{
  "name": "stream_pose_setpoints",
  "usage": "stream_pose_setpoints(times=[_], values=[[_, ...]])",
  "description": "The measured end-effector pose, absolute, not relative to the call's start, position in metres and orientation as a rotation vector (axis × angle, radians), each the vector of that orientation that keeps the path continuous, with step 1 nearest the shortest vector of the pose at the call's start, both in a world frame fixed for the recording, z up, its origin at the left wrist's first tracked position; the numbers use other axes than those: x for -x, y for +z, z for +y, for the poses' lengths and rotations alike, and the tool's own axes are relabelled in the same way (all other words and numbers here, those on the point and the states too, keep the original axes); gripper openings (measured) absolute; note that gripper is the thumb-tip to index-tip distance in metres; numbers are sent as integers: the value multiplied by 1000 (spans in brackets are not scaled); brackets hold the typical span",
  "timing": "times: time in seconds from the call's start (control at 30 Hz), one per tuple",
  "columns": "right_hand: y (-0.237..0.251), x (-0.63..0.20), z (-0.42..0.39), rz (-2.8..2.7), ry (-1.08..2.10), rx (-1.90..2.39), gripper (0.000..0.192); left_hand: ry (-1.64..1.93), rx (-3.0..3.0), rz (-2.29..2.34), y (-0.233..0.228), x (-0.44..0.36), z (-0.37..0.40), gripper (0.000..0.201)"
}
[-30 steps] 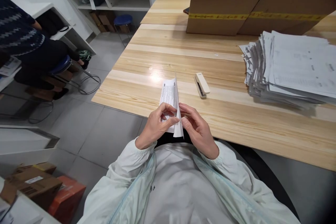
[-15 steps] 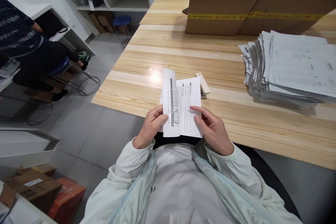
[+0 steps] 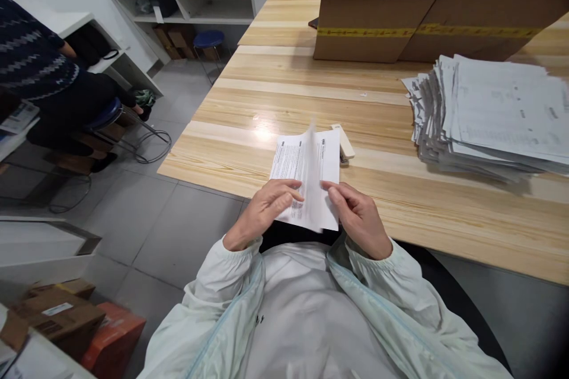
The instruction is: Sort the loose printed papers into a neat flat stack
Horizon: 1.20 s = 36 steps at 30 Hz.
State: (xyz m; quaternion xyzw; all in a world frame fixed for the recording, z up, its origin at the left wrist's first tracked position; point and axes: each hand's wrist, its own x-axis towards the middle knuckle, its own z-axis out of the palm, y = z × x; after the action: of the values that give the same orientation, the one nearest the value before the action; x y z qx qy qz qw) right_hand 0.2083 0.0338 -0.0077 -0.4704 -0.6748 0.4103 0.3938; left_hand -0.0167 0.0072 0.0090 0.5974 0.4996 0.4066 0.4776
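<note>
Booklet is lying open, overhanging tbl's near edge, mid pg standing up, blurred. Room's running betw. stapler & paper stack, R side; booklet's partly hiding stapler. Boxes are blocking far side. L hand is hovering loosely open, fingers over L pg; R hand's touching R pg, can't tell if gripping.
</note>
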Motion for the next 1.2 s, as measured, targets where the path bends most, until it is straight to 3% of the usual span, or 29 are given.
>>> stream_pose_setpoints(times=[0.1, 0.23, 0.4, 0.5, 0.63, 0.73, 0.87, 1.07, 1.13, 1.2], values=[[-5, -207, 37, -1677, 1077, 1207, 53, 885, -1842, 1252, 6, 11, 5, 34], [-8, -202, 43, -1658, 1148, 1231, 39, 848, -1918, 1277, 0, 6, 1, 25], [-17, -207, 37, -1562, 1008, 1196, 22, 1529, -1225, 1305, -8, 8, -5, 25], [-20, -219, 26, -1409, 1032, 1117, 9, 1848, -813, 1271, -7, 12, -12, 38], [-21, -235, 17, -1443, 1145, 1043, 8, 1548, -672, 951, -2, 11, -26, 66], [-21, -240, 14, -1579, 1174, 1016, 10, 1308, -562, 827, -4, 2, -34, 72], [-21, -241, 9, -1597, 1195, 1015, 11, 1226, -464, 784, -8, -12, -38, 69], [-24, -244, -3, -1479, 1249, 999, 16, 1209, -526, 679, 1, -20, -46, 103], [-26, -245, -7, -1478, 1237, 1004, 19, 1181, -506, 707, 3, -22, -49, 91], [-29, -248, -10, -1468, 1236, 1032, 24, 1137, -470, 736, 3, -25, -50, 65]])
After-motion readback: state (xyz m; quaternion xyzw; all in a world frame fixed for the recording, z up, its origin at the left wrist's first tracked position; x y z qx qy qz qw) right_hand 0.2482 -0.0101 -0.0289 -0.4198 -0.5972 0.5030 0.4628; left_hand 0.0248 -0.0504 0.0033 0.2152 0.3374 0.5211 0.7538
